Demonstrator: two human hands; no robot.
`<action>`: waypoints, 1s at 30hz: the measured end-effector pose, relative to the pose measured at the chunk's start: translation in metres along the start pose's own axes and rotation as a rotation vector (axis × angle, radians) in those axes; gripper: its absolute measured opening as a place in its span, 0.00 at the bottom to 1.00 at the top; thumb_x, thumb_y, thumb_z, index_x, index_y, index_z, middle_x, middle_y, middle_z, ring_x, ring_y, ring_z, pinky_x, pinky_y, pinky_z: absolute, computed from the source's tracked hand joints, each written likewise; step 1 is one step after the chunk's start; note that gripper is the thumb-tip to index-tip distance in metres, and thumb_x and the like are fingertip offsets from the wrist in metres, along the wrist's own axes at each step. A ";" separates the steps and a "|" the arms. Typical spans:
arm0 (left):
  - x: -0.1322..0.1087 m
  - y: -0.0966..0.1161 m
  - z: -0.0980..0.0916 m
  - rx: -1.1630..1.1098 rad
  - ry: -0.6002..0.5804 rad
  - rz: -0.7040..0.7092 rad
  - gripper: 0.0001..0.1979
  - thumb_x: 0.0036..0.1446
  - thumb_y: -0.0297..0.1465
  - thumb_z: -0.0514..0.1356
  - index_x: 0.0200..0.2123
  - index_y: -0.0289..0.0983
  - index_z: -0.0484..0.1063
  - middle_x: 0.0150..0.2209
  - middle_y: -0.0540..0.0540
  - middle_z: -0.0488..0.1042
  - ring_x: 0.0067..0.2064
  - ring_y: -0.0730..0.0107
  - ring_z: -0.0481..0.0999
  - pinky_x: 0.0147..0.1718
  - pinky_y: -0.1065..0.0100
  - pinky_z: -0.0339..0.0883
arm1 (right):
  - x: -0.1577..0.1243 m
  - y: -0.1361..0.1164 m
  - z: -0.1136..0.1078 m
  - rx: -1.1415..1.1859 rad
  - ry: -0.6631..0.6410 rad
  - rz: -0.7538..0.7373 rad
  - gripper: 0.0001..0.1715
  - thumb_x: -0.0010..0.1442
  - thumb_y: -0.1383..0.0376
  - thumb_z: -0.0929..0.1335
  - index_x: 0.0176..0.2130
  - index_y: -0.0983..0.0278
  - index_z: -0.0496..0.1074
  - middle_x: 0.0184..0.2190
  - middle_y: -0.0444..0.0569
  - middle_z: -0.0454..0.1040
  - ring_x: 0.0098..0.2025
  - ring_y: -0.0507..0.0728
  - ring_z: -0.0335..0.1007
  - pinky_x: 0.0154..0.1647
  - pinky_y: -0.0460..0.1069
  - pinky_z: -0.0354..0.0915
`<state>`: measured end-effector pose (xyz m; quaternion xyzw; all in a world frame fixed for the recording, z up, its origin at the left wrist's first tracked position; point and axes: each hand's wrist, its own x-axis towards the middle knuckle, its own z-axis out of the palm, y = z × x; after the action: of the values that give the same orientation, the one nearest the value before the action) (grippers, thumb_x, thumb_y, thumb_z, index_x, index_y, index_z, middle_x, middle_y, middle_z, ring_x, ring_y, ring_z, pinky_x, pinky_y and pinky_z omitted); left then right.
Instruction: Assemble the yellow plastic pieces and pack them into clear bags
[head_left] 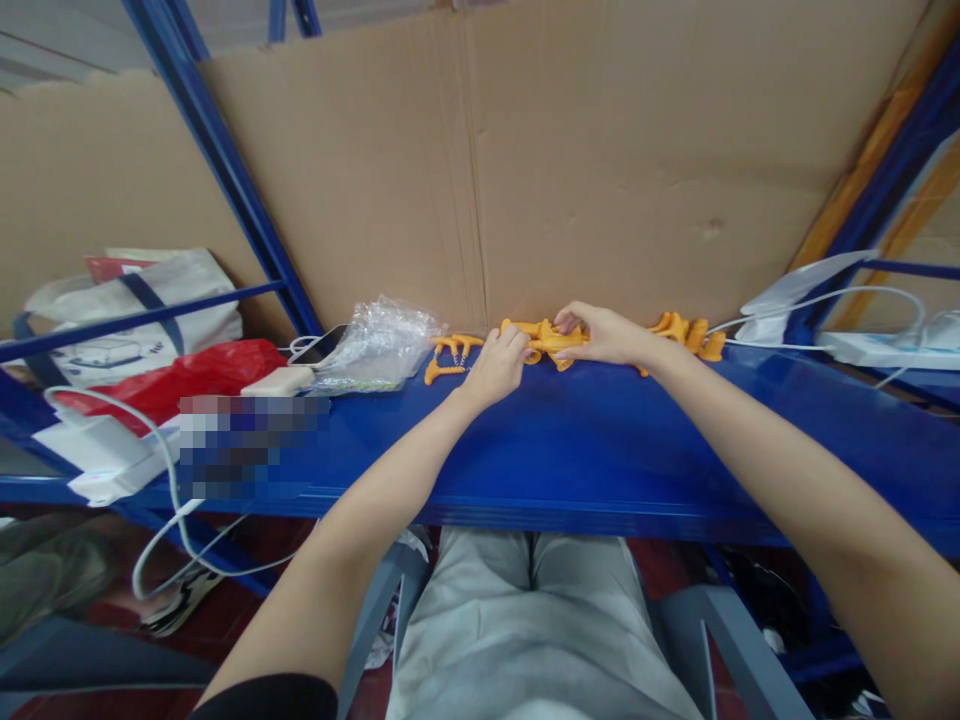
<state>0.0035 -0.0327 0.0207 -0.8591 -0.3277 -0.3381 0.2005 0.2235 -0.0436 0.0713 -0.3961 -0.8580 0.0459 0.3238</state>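
Observation:
Both my arms reach to the far edge of a blue shelf (585, 450), against a cardboard wall. My left hand (496, 366) and my right hand (600, 335) are both closed on an orange plastic piece (551, 342) held between them. More orange plastic pieces lie to the left (448, 355) and to the right (694, 335) of my hands, on the shelf by the cardboard.
A crumpled clear plastic bag (379, 345) lies left of the orange pieces, beside a phone (319, 345). Farther left are a red bag (187, 380), a white tote (142, 310) and white chargers with cables (97, 450). A white power strip (877, 348) sits at right. Blue rack posts (225, 180) frame the shelf.

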 end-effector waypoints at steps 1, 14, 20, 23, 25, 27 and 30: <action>0.000 0.000 0.000 0.000 -0.003 0.000 0.12 0.69 0.27 0.45 0.40 0.37 0.68 0.43 0.38 0.73 0.46 0.56 0.72 0.48 0.55 0.65 | -0.001 -0.001 0.003 -0.094 -0.003 -0.022 0.22 0.49 0.60 0.76 0.44 0.62 0.73 0.42 0.52 0.78 0.44 0.61 0.74 0.47 0.55 0.68; -0.001 0.002 0.005 0.025 -0.027 -0.009 0.14 0.69 0.29 0.44 0.46 0.36 0.69 0.47 0.35 0.73 0.48 0.53 0.73 0.49 0.52 0.65 | -0.006 0.000 0.014 -0.300 -0.062 -0.069 0.12 0.60 0.59 0.69 0.42 0.62 0.78 0.35 0.51 0.79 0.40 0.61 0.76 0.46 0.54 0.66; -0.003 -0.006 0.004 -0.010 0.011 -0.103 0.21 0.68 0.36 0.48 0.61 0.38 0.60 0.64 0.34 0.62 0.59 0.51 0.68 0.53 0.52 0.65 | -0.005 0.025 0.008 -0.234 0.025 0.157 0.14 0.57 0.61 0.71 0.44 0.64 0.78 0.42 0.53 0.80 0.45 0.63 0.76 0.48 0.54 0.68; -0.008 -0.025 -0.001 0.068 0.017 -0.325 0.23 0.66 0.36 0.51 0.63 0.40 0.59 0.68 0.33 0.56 0.62 0.43 0.65 0.54 0.44 0.65 | -0.006 0.051 -0.008 -0.214 0.192 0.452 0.14 0.58 0.61 0.71 0.40 0.69 0.78 0.39 0.57 0.80 0.43 0.63 0.76 0.44 0.52 0.69; -0.014 -0.040 -0.003 0.142 -0.064 -0.524 0.23 0.64 0.33 0.54 0.61 0.40 0.63 0.68 0.31 0.55 0.63 0.39 0.63 0.53 0.40 0.64 | -0.008 0.069 -0.016 -0.182 0.271 0.692 0.14 0.60 0.60 0.69 0.38 0.70 0.78 0.33 0.57 0.80 0.36 0.61 0.77 0.37 0.51 0.69; -0.020 -0.054 -0.005 0.200 -0.187 -0.686 0.24 0.60 0.31 0.59 0.60 0.39 0.65 0.68 0.28 0.56 0.64 0.35 0.62 0.53 0.37 0.64 | -0.010 0.084 -0.020 -0.176 0.316 0.886 0.15 0.61 0.61 0.68 0.37 0.71 0.78 0.32 0.59 0.80 0.35 0.62 0.77 0.36 0.51 0.69; -0.028 -0.068 -0.004 0.246 -0.354 -0.852 0.26 0.56 0.31 0.61 0.59 0.38 0.67 0.64 0.25 0.62 0.64 0.32 0.62 0.52 0.35 0.63 | -0.012 0.095 -0.015 -0.205 0.305 1.003 0.16 0.60 0.62 0.68 0.39 0.73 0.79 0.35 0.66 0.79 0.40 0.67 0.78 0.38 0.53 0.70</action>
<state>-0.0613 0.0005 0.0119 -0.6627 -0.7174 -0.1972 0.0854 0.3001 0.0104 0.0456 -0.7894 -0.5067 0.0527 0.3426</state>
